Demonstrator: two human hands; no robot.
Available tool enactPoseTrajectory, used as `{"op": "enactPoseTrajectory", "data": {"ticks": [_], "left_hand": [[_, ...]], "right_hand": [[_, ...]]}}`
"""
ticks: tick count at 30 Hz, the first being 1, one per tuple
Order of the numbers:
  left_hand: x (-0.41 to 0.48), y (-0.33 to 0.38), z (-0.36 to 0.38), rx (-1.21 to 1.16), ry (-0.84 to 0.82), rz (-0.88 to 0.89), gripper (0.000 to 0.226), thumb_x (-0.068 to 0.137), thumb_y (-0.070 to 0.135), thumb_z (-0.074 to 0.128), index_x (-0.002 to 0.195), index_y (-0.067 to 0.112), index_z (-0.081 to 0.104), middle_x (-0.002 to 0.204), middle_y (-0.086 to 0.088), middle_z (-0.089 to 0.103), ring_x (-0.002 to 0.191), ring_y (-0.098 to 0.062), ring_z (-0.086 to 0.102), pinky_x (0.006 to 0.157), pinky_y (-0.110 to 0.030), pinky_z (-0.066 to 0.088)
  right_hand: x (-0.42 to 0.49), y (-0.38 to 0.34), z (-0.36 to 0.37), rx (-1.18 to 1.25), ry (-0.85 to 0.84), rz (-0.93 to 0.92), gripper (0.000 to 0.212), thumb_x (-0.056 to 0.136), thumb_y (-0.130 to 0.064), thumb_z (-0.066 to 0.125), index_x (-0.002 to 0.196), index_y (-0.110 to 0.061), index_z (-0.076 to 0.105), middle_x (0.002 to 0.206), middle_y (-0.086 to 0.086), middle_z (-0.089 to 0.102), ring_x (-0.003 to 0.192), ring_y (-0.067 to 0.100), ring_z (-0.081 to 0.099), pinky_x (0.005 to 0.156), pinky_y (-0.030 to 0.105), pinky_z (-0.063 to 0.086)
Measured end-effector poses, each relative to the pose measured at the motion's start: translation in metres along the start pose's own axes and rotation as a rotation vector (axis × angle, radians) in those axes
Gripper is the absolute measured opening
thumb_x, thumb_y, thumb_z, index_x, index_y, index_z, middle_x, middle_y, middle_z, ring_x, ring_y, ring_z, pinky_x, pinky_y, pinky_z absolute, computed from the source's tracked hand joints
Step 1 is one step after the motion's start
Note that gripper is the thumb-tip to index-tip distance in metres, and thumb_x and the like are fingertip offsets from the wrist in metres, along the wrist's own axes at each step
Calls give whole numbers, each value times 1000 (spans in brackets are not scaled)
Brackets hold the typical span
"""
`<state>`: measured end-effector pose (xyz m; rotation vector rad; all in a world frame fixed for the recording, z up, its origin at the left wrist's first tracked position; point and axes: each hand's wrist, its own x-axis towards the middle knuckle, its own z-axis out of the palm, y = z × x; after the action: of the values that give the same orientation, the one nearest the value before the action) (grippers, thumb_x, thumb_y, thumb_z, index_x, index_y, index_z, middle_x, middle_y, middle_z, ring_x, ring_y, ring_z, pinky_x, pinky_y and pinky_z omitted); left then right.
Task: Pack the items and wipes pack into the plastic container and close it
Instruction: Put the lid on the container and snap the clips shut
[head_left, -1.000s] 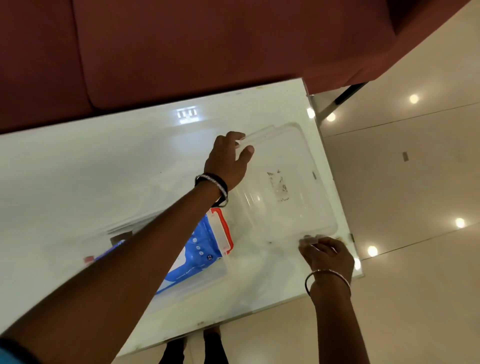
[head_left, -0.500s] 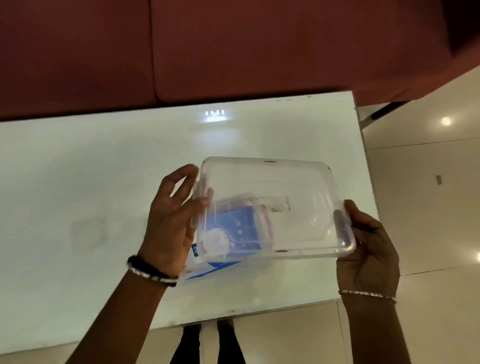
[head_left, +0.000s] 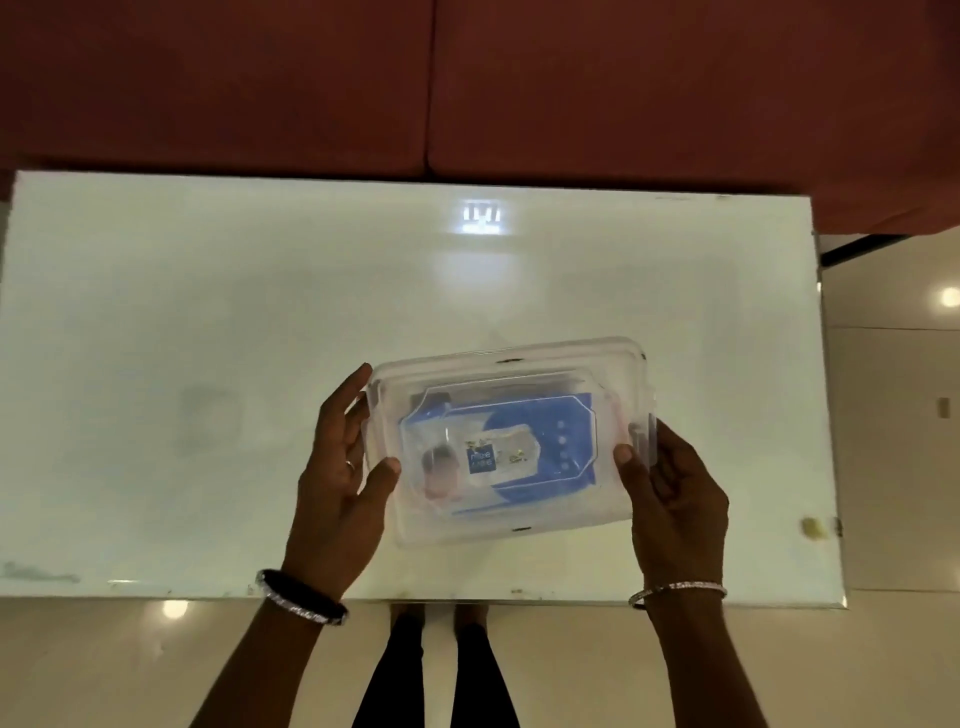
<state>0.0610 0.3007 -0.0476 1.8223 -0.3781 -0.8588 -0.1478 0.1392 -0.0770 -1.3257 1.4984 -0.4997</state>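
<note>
– White table below; where's the plastic container?
– Between both palms, its long axis running hand to hand, with the wipes pack inside and the lid laid over it.
– Grips?
– Left hand and right hand each pinch a short end of the lid, thumbs on top. Both are equally near; pressing down looks next.
</note>
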Motion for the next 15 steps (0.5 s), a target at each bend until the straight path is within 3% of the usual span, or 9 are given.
{"op": "enactPoseTrajectory", "data": {"ticks": [3, 7, 11, 15], "left_hand": [[1, -8, 2, 138, 30, -1, 78, 86, -17, 52, 148, 26, 29, 152, 5, 41, 139, -11, 39, 114, -46, 35], [2, -18, 4, 307, 51, -15, 74, 88, -8, 55, 149, 25, 29, 149, 5, 43, 136, -12, 44, 105, -13, 34], [5, -24, 3, 325, 78, -32, 65, 91, -4, 55, 148, 17, 33, 148, 3, 44, 134, -16, 46, 105, -18, 33], [6, -25, 2, 332, 107, -24, 61, 90, 0, 59, 146, 14, 37, 145, -4, 49, 131, -19, 50, 106, -22, 36]], "right_hand": [[-9, -1, 8, -71, 96, 16, 40, 85, -33, 71, 124, -24, 65, 118, -4, 72, 109, 5, 66, 101, 38, 52], [-9, -5, 13, -153, 108, 58, 38, 85, -31, 72, 122, -19, 67, 114, 1, 73, 102, 11, 68, 98, 36, 52], [-4, -7, 15, -296, 85, 43, 35, 88, -29, 69, 121, -16, 67, 112, 5, 74, 92, 12, 68, 86, 23, 46], [0, -7, 17, -415, 82, 6, 33, 90, -27, 65, 120, -13, 66, 109, 10, 74, 92, 23, 69, 81, 20, 39]]}}
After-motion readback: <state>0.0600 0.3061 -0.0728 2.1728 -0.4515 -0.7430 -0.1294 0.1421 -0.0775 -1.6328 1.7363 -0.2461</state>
